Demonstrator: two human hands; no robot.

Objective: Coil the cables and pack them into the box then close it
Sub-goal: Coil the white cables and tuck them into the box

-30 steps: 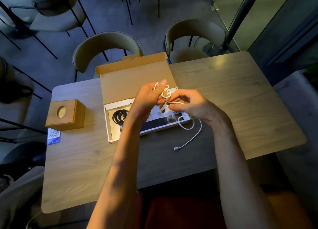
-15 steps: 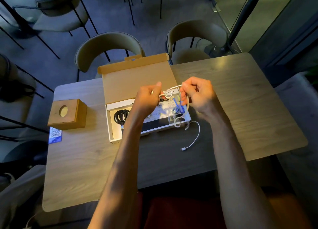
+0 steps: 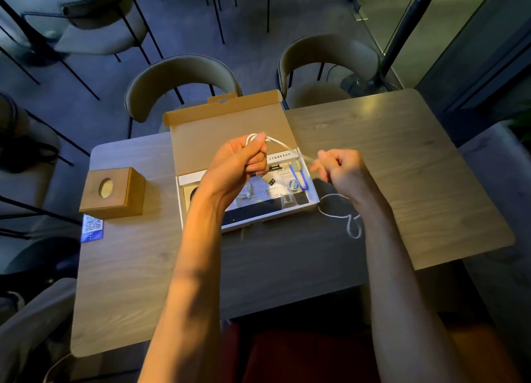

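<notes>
Above the open box (image 3: 311, 203), the left hand (image 3: 240, 164) squeezes white cable (image 3: 339, 214) loops; the right hand (image 3: 343, 170), at 3 o'clock, pinches the stretched cable. I think each new loop should match the others, with the loose end kept off the table (image 3: 402, 158).

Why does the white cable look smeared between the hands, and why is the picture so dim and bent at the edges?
Head view: the white cable smears from motion blur near the right hand; the left hand is sharper. Dim, warm light falls on the table, the floor is bluish, and the wide lens curves the edges.

Both hands — left hand (image 3: 240, 159); right hand (image 3: 343, 171) — stretch white cable (image 3: 280, 143).
</notes>
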